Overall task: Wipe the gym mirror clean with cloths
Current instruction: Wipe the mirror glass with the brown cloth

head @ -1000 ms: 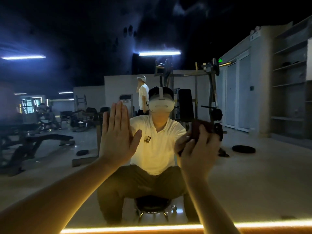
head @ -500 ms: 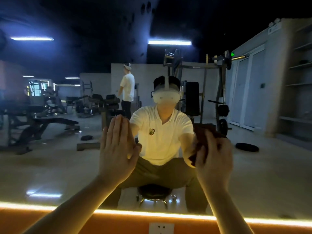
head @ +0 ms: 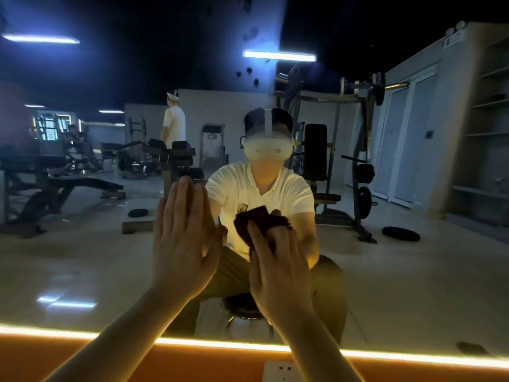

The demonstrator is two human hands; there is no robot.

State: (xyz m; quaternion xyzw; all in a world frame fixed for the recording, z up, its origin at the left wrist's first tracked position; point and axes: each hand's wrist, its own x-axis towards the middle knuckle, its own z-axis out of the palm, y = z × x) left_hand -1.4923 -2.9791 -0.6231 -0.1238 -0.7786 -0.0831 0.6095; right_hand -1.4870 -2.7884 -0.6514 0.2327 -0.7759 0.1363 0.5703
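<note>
While the left hand (head: 183,244) lies flat and open on the mirror (head: 82,257), the right hand (head: 278,268) grips a dark cloth (head: 259,219) against the glass just beside it, above the lower edge's middle. I'd judge the cloth soft and light, best held bunched.

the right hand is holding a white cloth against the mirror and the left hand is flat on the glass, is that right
Not quite: the cloth is dark reddish-brown, not white. The head view shows the right hand holding it against the mirror while the left hand lies flat on the glass.
</note>
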